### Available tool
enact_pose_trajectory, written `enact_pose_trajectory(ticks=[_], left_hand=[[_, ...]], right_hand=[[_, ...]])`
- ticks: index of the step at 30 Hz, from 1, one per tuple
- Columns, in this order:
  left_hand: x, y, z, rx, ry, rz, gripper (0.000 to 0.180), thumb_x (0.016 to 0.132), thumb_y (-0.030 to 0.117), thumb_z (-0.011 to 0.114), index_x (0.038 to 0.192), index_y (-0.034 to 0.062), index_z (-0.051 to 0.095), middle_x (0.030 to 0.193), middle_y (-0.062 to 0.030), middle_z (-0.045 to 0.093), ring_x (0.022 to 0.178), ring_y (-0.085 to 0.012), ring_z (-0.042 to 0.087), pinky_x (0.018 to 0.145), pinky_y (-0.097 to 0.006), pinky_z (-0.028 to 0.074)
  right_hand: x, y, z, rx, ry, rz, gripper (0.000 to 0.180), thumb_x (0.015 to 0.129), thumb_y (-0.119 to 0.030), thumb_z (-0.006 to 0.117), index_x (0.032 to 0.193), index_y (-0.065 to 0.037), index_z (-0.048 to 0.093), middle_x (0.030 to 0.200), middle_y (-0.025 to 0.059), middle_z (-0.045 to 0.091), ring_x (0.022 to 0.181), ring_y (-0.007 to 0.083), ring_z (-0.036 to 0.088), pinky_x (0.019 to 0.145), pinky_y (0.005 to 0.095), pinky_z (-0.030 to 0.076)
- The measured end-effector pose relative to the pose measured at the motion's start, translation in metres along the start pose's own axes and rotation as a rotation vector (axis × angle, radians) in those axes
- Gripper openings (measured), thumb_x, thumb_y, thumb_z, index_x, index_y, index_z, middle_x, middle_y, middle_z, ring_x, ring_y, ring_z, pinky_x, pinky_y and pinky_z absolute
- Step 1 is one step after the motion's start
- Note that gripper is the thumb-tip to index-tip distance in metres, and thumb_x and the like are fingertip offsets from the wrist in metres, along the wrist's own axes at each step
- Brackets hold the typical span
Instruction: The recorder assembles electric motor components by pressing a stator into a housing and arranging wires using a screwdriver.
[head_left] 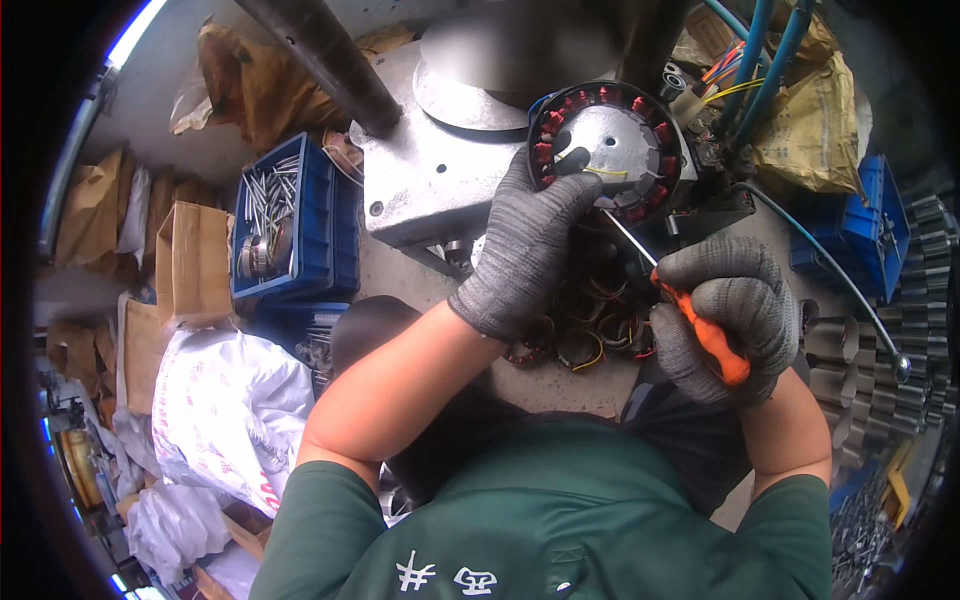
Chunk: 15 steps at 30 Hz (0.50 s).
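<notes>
A pale metal machine plate (400, 195) with drilled holes fills the upper middle of the frame, a dark post (330, 60) rising from its left part and a round plate (465, 98) on top. Grey floor (400, 275) shows below its front edge, where a cluster of wound coils (585, 340) lies between the person's knees.

The ring-shaped stator (663, 170) with red windings is at the upper centre-right, tilted over a silvery face; whether it rests on that face I cannot tell. The left gloved hand (530, 240) is closed on its lower-left rim, thumb and fingers beside a thin yellow wire (607, 172). The right gloved hand (745, 300) is wrapped around the orange-handled screwdriver (715, 340), whose shaft slants up-left to the ring's lower rim; contact at the tip is too small to judge.

Blue bins (325, 225) holding metal rods, a cardboard box (195, 260) and a white sack (225, 400) bound the left side. At right, stacked metal cylinders (925, 300) curve down the edge, and a thin ball-ended lever (850, 285) crosses near the right hand, narrowing its outward room; the left forearm has a wider gap toward the bins.
</notes>
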<state>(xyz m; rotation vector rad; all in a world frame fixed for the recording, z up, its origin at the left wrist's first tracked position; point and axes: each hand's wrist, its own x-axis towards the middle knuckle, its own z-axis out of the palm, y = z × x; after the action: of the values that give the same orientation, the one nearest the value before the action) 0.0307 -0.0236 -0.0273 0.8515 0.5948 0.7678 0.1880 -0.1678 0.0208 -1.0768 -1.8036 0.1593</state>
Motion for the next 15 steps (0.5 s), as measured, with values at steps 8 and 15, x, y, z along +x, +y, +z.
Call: enact_pose_trajectory(ticks=[8, 15], left_hand=[[-0.001, -0.004, 0.001, 0.047, -0.001, 0.096, 0.052, 0.091, 0.01, 0.07, 0.137, -0.0005, 0.048, 0.116, -0.0123, 0.063, 0.097, -0.0169, 0.067, 0.083, -0.029, 0.058], [0.002, -0.018, 0.0, 0.061, 0.008, 0.202, 0.055, 0.092, 0.011, 0.07, 0.139, -0.0002, 0.045, 0.118, -0.0139, 0.063, 0.102, -0.0187, 0.067, 0.086, -0.031, 0.059]], right_hand=[[0.008, 0.001, 0.011, -0.062, 0.002, -0.045, 0.047, 0.07, 0.005, 0.085, 0.105, -0.009, 0.057, 0.103, 0.0156, 0.07, 0.085, 0.0299, 0.072, 0.073, 0.037, 0.06], [0.009, 0.012, 0.02, -0.103, 0.045, -0.043, 0.035, 0.073, 0.005, 0.082, 0.092, -0.007, 0.056, 0.096, 0.0129, 0.069, 0.081, 0.0272, 0.072, 0.07, 0.0339, 0.059]])
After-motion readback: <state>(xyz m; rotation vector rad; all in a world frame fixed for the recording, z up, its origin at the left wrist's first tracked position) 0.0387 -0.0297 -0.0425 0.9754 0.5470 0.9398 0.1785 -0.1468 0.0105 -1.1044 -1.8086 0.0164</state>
